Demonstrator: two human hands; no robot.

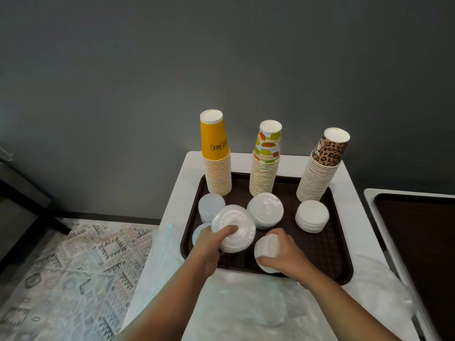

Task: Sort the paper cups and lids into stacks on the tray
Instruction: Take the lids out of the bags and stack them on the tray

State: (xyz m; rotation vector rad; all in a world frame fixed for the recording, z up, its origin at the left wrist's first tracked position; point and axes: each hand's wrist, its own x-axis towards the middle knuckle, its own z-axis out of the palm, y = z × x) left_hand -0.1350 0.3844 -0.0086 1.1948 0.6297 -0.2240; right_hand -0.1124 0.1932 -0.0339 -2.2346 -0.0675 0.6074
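Sitting on a white table (354,193) is a dark brown plastic tray (330,244) with a bumpy floor. Three tall stacks of upside-down paper cups stand along the far side of the tray. On the left is the yellow cup stack (216,158), in the middle is the cup stack with green and orange spots (266,163), and on the right is the leopard-print cup stack (320,168), which leans a little.

In front of the cups sit short piles of white lids. A pile of white domed plastic lids (265,210) is near the middle stack. A pile of flat white round lids (312,216) is near the leopard stack. A pile of cloudy clear lids (211,207) is near the yellow stack.

The left hand (211,244) holds a bunch of white domed lids (234,228), tipped up over the near left part of the tray. Its fingers are curled round the bunch, with one finger lying across the top. Just behind this hand, one more pale round lid (200,233) peeks out.

The right hand (285,254) grips a second bunch of white lids (267,252) lying on its side, at the near edge of the tray. Its fingers and thumb are wrapped round the bunch.

Crinkly clear plastic wrap (241,308) lies on the table in front of the tray. A second brown tray (423,237) shows at the right. A patterned grey rug (73,274) covers the floor on the left.
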